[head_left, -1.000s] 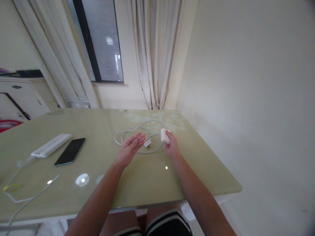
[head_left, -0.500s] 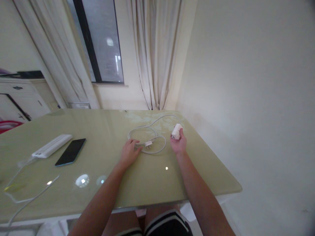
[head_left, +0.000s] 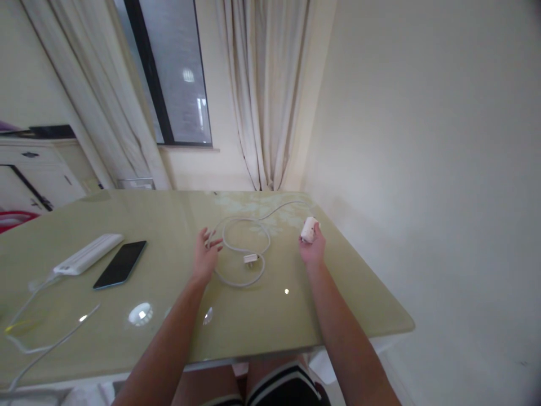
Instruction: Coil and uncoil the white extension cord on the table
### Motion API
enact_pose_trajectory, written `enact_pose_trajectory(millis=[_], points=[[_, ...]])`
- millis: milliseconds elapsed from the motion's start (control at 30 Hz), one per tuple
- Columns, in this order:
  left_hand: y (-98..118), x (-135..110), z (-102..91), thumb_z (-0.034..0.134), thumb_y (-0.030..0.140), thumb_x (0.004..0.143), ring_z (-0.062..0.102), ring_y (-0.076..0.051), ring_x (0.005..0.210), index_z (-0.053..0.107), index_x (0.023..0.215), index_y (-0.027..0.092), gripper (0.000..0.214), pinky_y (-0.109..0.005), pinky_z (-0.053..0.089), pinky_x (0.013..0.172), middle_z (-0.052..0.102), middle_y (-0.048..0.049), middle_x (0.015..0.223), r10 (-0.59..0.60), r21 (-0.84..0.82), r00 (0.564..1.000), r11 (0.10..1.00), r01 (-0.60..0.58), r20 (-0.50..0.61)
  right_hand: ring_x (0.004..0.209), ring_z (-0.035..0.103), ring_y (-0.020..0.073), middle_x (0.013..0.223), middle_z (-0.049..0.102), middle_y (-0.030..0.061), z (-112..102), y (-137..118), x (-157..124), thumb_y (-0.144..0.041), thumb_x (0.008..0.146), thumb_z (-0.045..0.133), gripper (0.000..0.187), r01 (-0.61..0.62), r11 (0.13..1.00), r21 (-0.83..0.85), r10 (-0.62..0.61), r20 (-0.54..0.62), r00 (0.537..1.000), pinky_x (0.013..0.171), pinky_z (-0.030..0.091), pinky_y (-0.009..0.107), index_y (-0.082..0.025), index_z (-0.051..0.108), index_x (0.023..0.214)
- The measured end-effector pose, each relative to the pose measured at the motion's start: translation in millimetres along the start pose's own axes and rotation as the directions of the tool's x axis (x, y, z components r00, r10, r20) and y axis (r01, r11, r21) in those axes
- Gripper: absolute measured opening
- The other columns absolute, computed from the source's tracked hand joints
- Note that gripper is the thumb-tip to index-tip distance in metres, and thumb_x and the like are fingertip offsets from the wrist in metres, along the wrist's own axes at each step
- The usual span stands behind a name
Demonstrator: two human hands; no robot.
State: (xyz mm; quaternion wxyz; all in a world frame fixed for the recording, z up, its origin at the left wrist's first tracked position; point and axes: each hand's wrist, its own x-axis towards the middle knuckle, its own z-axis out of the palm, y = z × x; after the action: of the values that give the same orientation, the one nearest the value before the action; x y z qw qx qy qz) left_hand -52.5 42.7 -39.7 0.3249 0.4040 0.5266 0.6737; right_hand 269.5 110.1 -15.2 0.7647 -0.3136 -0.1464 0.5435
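A white cable (head_left: 245,248) lies in loops on the pale green glass table (head_left: 236,316), with a small white plug (head_left: 250,259) at one end resting near the middle of the loops. My right hand (head_left: 313,248) is closed around the small white socket block (head_left: 308,229) at the cable's other end, held near the table's far right corner. My left hand (head_left: 205,255) rests on the left side of the cable loop with its fingers pinched on the cord.
A white power strip (head_left: 88,254) and a dark phone (head_left: 120,264) lie at the left, with another thin white cord (head_left: 46,338) trailing toward the near left edge. Curtains (head_left: 270,96) and a window stand behind the table. A wall borders the right side.
My right hand carried the socket block to the right and farther away, stretching the cable out. My left hand dropped from open above the table onto the cable and slid left along the loop.
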Motion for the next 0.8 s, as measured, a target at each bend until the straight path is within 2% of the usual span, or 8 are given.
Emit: enact_pose_trajectory(millis=[100,167,300,400,533,667,733,800], points=[[20,2,-8.2,0.055,0.008,0.061,0.062,-0.007,0.07,0.063,0.115,0.018,0.055,-0.013,0.042,0.049,0.066,-0.0114,0.127,-0.183,-0.318,0.983,0.933,0.169,-0.014,0.074,0.067,0.0118,0.086,0.071,-0.0021,-4,8,8,-0.041,0.078,0.074,0.031,0.079,0.971,-0.225,-0.095,-0.059,0.994,0.058,0.051,0.019,-0.022,0.061,0.099],[32,1,-10.5,0.056,0.012,0.062,0.047,-0.002,0.05,0.068,0.102,0.014,0.042,-0.014,0.025,0.036,0.071,-0.0092,0.113,-0.248,-0.438,0.969,0.873,0.215,-0.018,0.078,0.066,0.0142,0.087,0.071,-0.0008,-7,11,11,-0.042,0.073,0.077,0.036,0.134,0.91,-0.392,-0.187,-0.1,0.977,0.062,0.052,0.021,-0.021,0.061,0.098],[43,-6,-5.6,0.067,0.026,0.071,0.03,-0.001,0.04,0.071,0.097,0.013,0.031,-0.016,0.017,0.033,0.071,-0.0031,0.092,-0.155,-0.44,0.97,0.896,0.059,-0.186,0.087,0.066,0.0192,0.099,0.07,0.0055,-15,14,13,-0.042,0.067,0.079,0.053,0.17,0.729,-0.663,-0.34,-0.135,0.931,0.069,0.053,0.026,-0.018,0.06,0.11],[46,-11,-0.4,0.075,0.032,0.07,0.029,0.0,0.04,0.073,0.098,0.013,0.033,-0.016,0.017,0.034,0.069,-0.0001,0.084,-0.026,-0.386,0.978,0.921,-0.058,-0.209,0.108,0.063,0.025,0.124,0.063,0.0159,-20,13,14,-0.039,0.069,0.076,0.073,0.194,0.538,-0.82,-0.442,-0.078,0.894,0.088,0.054,0.034,-0.014,0.051,0.133],[51,-15,1.8,0.075,0.035,0.072,0.029,-0.001,0.039,0.074,0.095,0.013,0.032,-0.016,0.018,0.034,0.065,0.0018,0.073,0.044,-0.393,0.985,0.913,-0.107,-0.167,0.135,0.045,0.0359,0.14,0.048,0.0257,-22,11,10,-0.027,0.068,0.073,0.076,0.161,0.217,-0.963,-0.498,0.033,0.867,0.112,0.038,0.044,-0.009,0.051,0.139],[55,-16,-0.8,0.074,0.034,0.074,0.03,-0.002,0.038,0.073,0.089,0.011,0.028,-0.016,0.018,0.033,0.063,0.0017,0.065,-0.028,-0.493,0.993,0.87,-0.032,-0.114,0.131,0.047,0.0394,0.143,0.046,0.026,-20,8,-1,-0.023,0.073,0.067,0.073,0.065,0.108,-0.992,-0.436,0.011,0.9,0.108,0.037,0.052,-0.013,0.05,0.143],[57,-16,-2.9,0.074,0.032,0.075,0.029,-0.002,0.037,0.071,0.088,0.013,0.024,-0.016,0.018,0.032,0.059,0.0036,0.062,-0.12,-0.577,0.993,0.812,0.091,-0.012,0.13,0.047,0.0418,0.147,0.043,0.026,-17,6,-7,-0.026,0.075,0.067,0.073,0.025,0.056,-0.998,-0.441,-0.002,0.898,0.105,0.037,0.056,-0.016,0.049,0.145],[59,-17,-4.0,0.074,0.03,0.076,0.027,-0.002,0.038,0.069,0.087,0.014,0.019,-0.015,0.019,0.032,0.055,0.0059,0.062,-0.183,-0.653,0.973,0.721,0.229,0.139,0.133,0.044,0.0432,0.149,0.041,0.0256,-12,6,-15,-0.028,0.077,0.067,0.07,0.071,-0.018,-0.997,-0.482,0.071,0.873,0.105,0.035,0.059,-0.016,0.05,0.144]])
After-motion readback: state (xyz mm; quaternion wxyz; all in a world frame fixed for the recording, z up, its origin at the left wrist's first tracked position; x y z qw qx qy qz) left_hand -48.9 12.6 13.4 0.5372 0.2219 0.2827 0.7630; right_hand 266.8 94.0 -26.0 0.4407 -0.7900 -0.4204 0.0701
